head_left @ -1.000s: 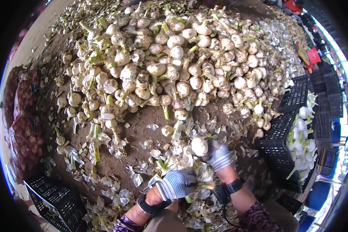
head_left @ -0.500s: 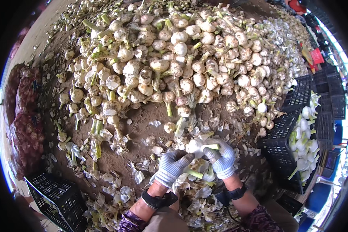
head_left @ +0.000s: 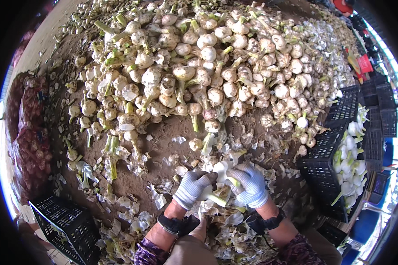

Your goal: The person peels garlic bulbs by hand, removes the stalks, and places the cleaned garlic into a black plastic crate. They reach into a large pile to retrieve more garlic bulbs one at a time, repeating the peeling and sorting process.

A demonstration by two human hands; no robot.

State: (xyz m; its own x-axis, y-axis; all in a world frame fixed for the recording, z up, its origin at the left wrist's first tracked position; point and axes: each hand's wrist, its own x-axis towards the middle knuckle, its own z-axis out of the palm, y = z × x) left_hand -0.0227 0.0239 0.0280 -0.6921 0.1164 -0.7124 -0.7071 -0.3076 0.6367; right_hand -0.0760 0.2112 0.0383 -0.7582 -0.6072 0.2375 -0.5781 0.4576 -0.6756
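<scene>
My left hand, in a pale striped glove with dark fingertips, is closed around a white garlic bulb, mostly hidden by the fingers. Its cut pale-green stem points down to the right. Close beside it, my gloved right hand pinches a pale green-white strip of garlic skin. A loose white flap of skin shows between the two hands, just beyond the fingertips. Beneath them lies a litter of peeled skins.
A large heap of unpeeled garlic spreads ahead on brown ground. At right, a black crate stands next to cleaned white garlic. Another black crate is at near left, with red mesh sacks behind it.
My hands have drawn slightly apart, the left shifting left and nearer to me. The white bulb held up between them no longer shows there; a flap of skin does.
</scene>
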